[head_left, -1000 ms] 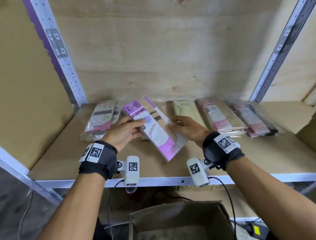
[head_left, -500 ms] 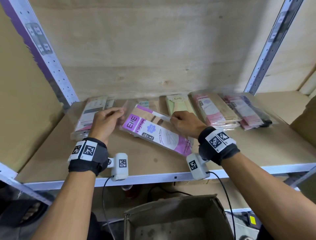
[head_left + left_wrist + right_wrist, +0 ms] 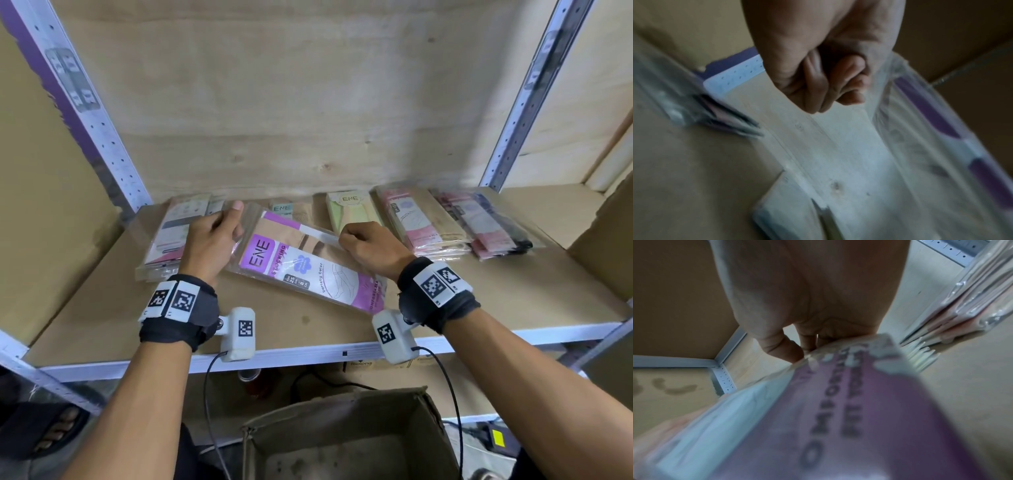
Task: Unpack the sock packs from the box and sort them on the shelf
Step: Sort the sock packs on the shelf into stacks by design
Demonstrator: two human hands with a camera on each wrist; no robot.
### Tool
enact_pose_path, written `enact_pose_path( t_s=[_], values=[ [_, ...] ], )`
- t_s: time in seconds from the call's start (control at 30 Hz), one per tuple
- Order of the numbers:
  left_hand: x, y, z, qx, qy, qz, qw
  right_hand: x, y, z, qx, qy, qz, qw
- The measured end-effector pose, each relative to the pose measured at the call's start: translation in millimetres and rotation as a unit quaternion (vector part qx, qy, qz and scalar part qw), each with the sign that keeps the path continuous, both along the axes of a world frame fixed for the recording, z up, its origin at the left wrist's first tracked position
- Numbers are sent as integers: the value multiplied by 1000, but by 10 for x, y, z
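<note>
Nearest, open box (image 3: 346,442) below the shelf edge, visible floor bare of packs, though not all of the inside shows. Judged from that, unpacking near its end; sorting still under way.

Above it, on the shelf board (image 3: 513,301), both hands on one purple ENE stocking pack (image 3: 301,270). Left hand (image 3: 209,243) at the pack's left end, fingers curled in, pinching the loose clear wrapper, as seen from the left wrist (image 3: 830,84). Right hand (image 3: 370,246) at the far right edge, thumb and fingers closed on the pack, white strip of its top just beside them. Pack lying flat but slanted across the board, not yet squared into the row. Glossy clear sleeve, purple card with white lettering, tan stocking showing through; thin, limp, likely slippery.

Farther back, against the plywood wall, sorted stacks: grey-and-pink packs (image 3: 178,233) at left, teal ENE pack (image 3: 284,209) partly hidden, pale green pack (image 3: 352,209), pink packs (image 3: 421,222), darker pink-and-black packs (image 3: 486,222) at right.
</note>
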State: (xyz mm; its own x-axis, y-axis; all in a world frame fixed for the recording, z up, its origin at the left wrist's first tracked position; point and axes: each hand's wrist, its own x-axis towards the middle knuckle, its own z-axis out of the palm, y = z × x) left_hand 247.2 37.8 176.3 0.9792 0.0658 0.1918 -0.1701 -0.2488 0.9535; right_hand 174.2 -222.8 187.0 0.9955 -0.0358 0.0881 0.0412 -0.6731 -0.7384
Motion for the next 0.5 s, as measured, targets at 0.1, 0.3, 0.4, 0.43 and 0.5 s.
enact_pose_path(
  t_s=[0.1, 0.3, 0.4, 0.43, 0.5],
  values=[
    [-57, -69, 71, -143, 23, -37, 989, 5, -7, -27, 38, 10, 0, 999],
    [-123, -108, 142, -243, 77, -50, 966, 14, 16, -52, 91, 2, 15, 996],
    [-105, -104, 101, -171, 43, -55, 983, 29, -54, -47, 93, -17, 1, 996],
    [-98, -102, 88, -151, 36, -52, 987, 30, -77, -43, 91, -21, 1, 996],
    [-80, -98, 63, -128, 28, -42, 990, 28, -110, -41, 88, -24, 4, 996]
  ],
)
